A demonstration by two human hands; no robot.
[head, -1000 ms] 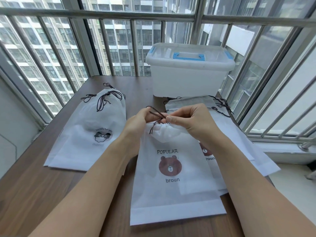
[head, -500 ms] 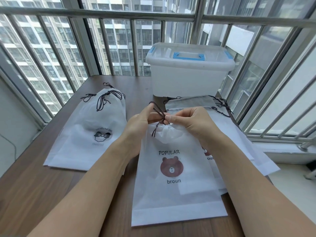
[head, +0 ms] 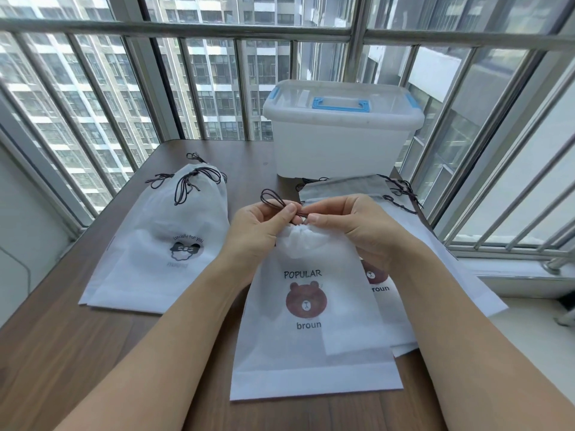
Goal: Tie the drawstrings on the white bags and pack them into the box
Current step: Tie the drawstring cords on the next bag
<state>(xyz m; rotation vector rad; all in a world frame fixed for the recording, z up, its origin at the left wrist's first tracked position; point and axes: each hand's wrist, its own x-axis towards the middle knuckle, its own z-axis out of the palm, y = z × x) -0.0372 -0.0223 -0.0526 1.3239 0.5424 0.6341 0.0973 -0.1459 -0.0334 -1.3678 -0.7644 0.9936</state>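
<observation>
Both the left hand (head: 258, 225) and right hand (head: 351, 225) pinch the dark drawstring (head: 275, 199) at the bear bag (head: 311, 321)'s gathered mouth, tied bags (head: 174, 241) left of it, untied ones (head: 420, 244) right, lidded box (head: 342, 132) behind unpacked.

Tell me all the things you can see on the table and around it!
bear bag: one, white with a brown bear, middle front, neck gathered
drawstring: one, dark, at that bag's neck
tied bags: at least two stacked, white, table's left
untied bags: several stacked, white, right, partly under the bear bag
box: one, clear-white, blue handle, lid on, table's far side
table: one, brown wood
window bars: grey metal, behind
left hand: pinches the drawstring
right hand: pinches the drawstring
</observation>
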